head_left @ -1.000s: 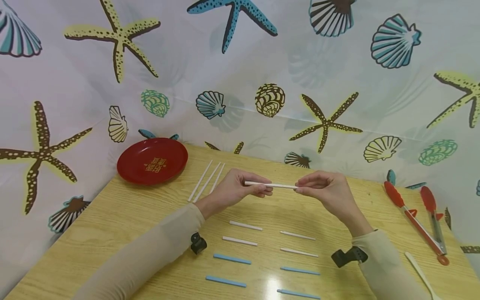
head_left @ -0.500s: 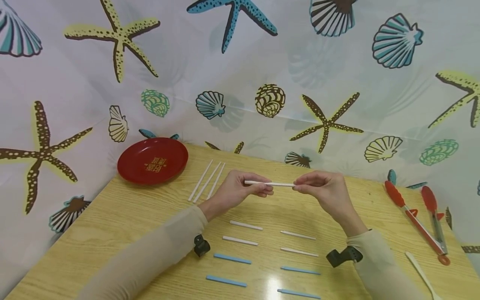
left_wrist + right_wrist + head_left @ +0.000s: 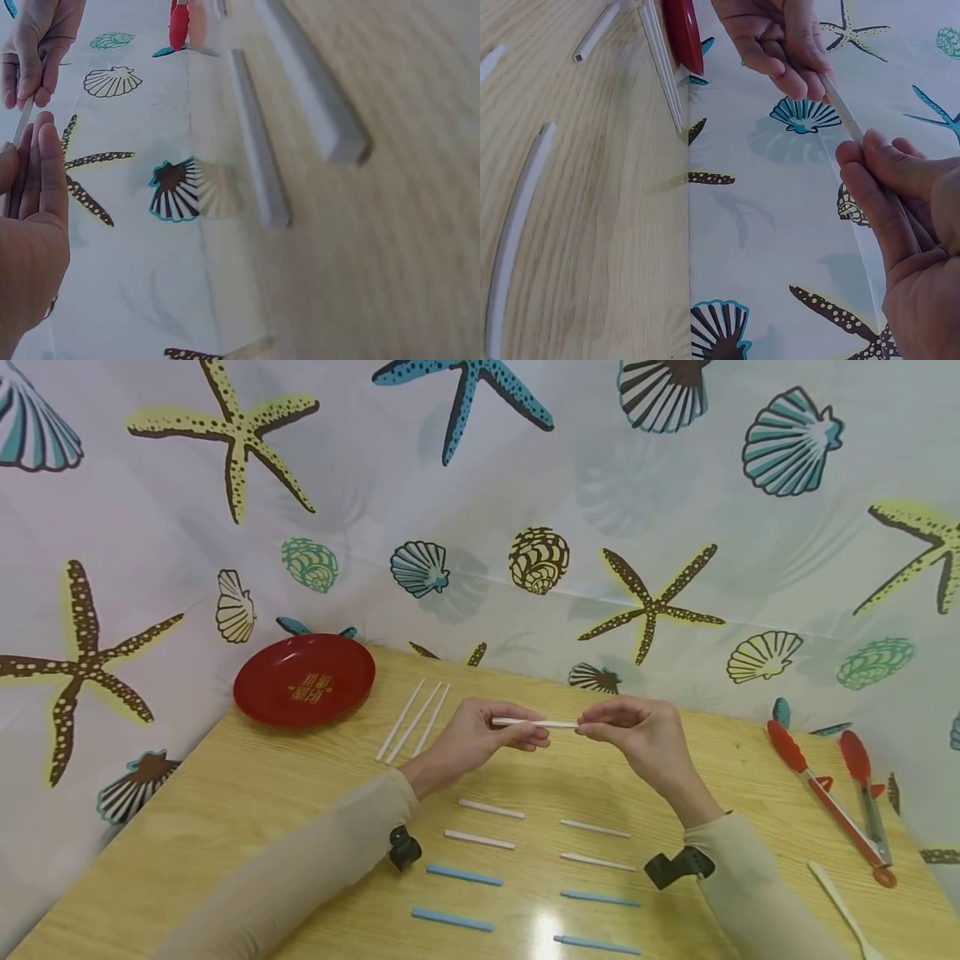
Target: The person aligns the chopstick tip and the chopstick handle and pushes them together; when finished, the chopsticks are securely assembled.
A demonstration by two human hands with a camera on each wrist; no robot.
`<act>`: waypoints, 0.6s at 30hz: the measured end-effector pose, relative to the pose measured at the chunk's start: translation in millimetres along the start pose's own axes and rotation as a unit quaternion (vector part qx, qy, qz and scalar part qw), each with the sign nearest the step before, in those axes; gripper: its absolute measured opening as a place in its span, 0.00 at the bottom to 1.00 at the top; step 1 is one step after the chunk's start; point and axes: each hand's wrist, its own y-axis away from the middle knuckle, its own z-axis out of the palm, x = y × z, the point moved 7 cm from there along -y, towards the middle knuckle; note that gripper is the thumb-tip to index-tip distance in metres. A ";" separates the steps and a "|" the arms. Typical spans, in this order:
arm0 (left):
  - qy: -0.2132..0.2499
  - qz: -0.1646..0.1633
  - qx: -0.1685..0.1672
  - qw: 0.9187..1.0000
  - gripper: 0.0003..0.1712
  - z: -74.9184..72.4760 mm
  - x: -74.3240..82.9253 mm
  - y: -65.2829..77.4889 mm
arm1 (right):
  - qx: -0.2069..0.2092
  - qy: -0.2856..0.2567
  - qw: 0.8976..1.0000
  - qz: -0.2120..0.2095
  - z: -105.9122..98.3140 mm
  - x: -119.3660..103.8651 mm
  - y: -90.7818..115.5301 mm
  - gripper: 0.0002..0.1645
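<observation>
My left hand (image 3: 487, 739) pinches a slim white chopstick (image 3: 551, 724) between thumb and fingers. My right hand (image 3: 645, 735) holds its other end, so it lies almost level above the table, with parts hidden by the fingers. The right wrist view shows the same chopstick (image 3: 845, 111) running from one hand to the other. Below the hands lie short white chopstick pieces, thicker ones (image 3: 491, 809) on the left and thinner ones (image 3: 596, 828) on the right. Nearer the front are blue pieces, two on the left (image 3: 452, 919) and two on the right (image 3: 600, 898).
A red plate (image 3: 303, 681) with gold characters stands at the back left of the wooden table (image 3: 247, 810). Three long white chopsticks (image 3: 412, 721) lie beside it. Red-tipped tongs (image 3: 840, 814) and a pale utensil (image 3: 840, 902) lie at the right. Patterned cloth (image 3: 480, 627) hangs behind.
My right hand has moved a little left toward my left hand, and less of the chopstick shows between them. The left hand has barely moved; the pieces on the table stay put.
</observation>
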 end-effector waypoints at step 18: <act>-0.486 0.090 -0.019 0.869 0.07 9.4 37.6 3.3 | -0.050 0.015 0.999 0.000 13.0 16.5 -4.2 0.09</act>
